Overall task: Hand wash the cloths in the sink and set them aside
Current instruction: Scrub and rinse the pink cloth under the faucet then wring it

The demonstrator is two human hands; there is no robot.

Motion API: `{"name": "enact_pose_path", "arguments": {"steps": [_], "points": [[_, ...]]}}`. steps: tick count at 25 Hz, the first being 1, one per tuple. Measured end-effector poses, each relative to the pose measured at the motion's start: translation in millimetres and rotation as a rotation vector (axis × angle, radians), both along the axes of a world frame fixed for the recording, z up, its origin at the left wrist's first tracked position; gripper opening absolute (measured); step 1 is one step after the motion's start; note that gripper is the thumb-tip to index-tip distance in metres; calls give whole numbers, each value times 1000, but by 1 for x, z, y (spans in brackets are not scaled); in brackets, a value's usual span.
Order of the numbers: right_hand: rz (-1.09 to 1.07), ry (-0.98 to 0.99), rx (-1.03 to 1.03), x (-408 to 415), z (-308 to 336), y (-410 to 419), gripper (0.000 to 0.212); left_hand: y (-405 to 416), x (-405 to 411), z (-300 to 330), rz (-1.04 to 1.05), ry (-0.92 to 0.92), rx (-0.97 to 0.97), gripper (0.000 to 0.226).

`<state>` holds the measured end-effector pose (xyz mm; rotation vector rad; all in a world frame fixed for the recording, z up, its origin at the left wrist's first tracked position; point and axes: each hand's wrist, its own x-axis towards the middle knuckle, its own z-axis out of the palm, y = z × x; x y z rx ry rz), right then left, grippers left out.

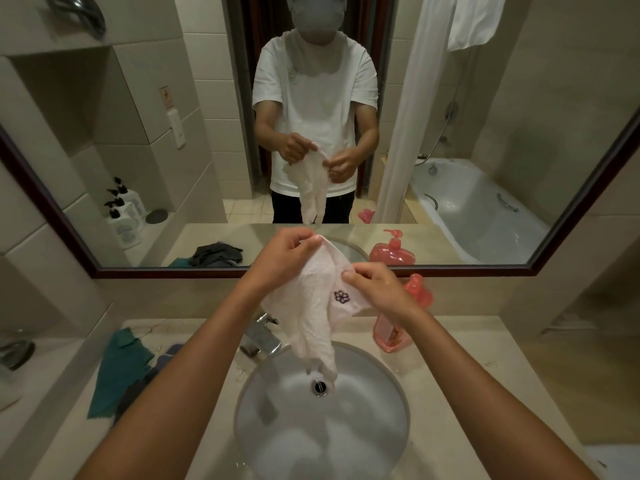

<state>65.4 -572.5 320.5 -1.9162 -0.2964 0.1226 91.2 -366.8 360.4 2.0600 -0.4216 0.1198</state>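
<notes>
A pale pink cloth [311, 317] with a small dark flower mark hangs above the round white sink [377, 427], its lower end just over the drain [319, 387]. My left hand [284, 258] pinches the cloth's top edge at the upper left. My right hand [375, 289] pinches the edge a little lower to the right. On the counter to the left of the sink lie a teal cloth [117, 368] and a dark grey cloth [138, 393], partly hidden by my left forearm.
A chrome tap [261, 336] stands behind the sink. A pink pump bottle [398, 323] stands on the counter [460, 375] at the back right. A big mirror [173, 133] fills the wall ahead. A metal dish [14, 351] sits on the ledge at far left.
</notes>
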Motion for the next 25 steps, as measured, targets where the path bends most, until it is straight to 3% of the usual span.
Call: {"name": "enact_pose_path", "arguments": {"steps": [6, 8, 10, 14, 16, 19, 22, 25], "points": [[-64, 90, 253, 1, 22, -21, 31, 19, -2, -28, -92, 178, 49, 30], [-112, 108, 329, 4, 30, -22, 28, 22, -2, -37, -137, 223, 96, 44], [-173, 136, 457, 5, 37, -27, 22, 27, -4, -44, -182, 272, 46, 50], [-258, 108, 571, 9, 47, -42, 22, 36, -9, -49, -148, 268, -140, 35], [-362, 80, 506, 9, 46, -49, 21, 42, -3, -48, -66, 272, -308, 25], [-450, -59, 151, 9, 33, -61, 32, 47, 6, -41, 81, 256, -470, 10], [-456, -87, -89, 14, 23, -66, 49, 48, 10, -32, 249, 120, -411, 6], [-478, -121, -221, 20, 20, -69, 59, 51, 12, -22, 343, -84, -198, 11]]}}
